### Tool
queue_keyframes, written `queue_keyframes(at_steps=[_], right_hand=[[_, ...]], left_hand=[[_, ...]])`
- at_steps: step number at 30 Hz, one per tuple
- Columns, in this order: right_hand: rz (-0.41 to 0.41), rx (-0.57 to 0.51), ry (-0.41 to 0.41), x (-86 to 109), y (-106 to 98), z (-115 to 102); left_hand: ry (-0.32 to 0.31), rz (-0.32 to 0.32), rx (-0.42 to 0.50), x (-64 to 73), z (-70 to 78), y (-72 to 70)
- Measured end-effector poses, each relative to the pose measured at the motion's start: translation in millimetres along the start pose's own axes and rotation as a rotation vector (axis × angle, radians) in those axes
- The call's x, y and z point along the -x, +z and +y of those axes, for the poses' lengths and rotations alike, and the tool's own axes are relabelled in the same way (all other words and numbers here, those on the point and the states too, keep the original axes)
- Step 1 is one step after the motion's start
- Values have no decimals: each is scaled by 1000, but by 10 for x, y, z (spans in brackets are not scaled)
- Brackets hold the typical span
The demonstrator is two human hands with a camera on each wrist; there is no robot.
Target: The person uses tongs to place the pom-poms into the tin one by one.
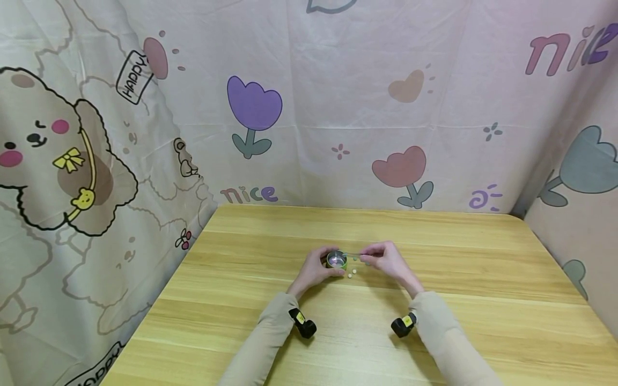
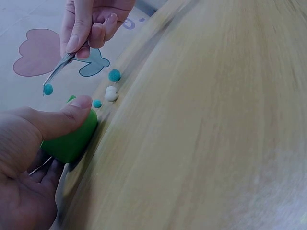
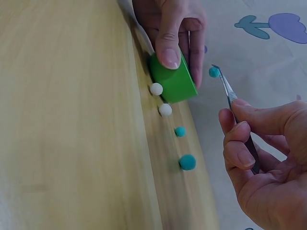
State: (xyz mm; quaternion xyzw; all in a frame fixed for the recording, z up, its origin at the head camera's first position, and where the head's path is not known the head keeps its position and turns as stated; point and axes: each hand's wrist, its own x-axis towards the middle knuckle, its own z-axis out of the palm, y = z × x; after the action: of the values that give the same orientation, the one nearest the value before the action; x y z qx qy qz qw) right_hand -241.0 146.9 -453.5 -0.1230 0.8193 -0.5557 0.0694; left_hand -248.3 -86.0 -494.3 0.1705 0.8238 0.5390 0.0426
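My left hand (image 1: 314, 269) grips a small green cup (image 2: 74, 139) on the table, its thumb along the near side; in the head view the inside looks silvery. The right hand (image 1: 388, 261) pinches metal tweezers (image 3: 229, 90) with bent tips. Between those tips sits a small teal pom-pom (image 3: 214, 72), raised near the cup's rim. Beside the cup on the tabletop lie two white pom-poms, one white pom-pom (image 3: 156, 89) close against it. A small teal pom-pom (image 3: 180, 131) and a larger teal pom-pom (image 3: 187, 162) lie farther along toward the right hand.
The wood-grain table (image 1: 352, 343) runs back to a hanging cloth (image 1: 328, 96) printed with flowers and words. More printed cloth (image 1: 120, 268) hangs along the left side. A black wrist camera (image 1: 303, 323) is strapped over the left sleeve, another black camera (image 1: 403, 325) over the right.
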Motion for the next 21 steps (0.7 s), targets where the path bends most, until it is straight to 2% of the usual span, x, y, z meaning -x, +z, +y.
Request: queue_keyframes(at_steps=[21], right_hand=[[-4,32,-50,-48,80,71]], left_hand=[[-6,9,4,-12,-18,7]])
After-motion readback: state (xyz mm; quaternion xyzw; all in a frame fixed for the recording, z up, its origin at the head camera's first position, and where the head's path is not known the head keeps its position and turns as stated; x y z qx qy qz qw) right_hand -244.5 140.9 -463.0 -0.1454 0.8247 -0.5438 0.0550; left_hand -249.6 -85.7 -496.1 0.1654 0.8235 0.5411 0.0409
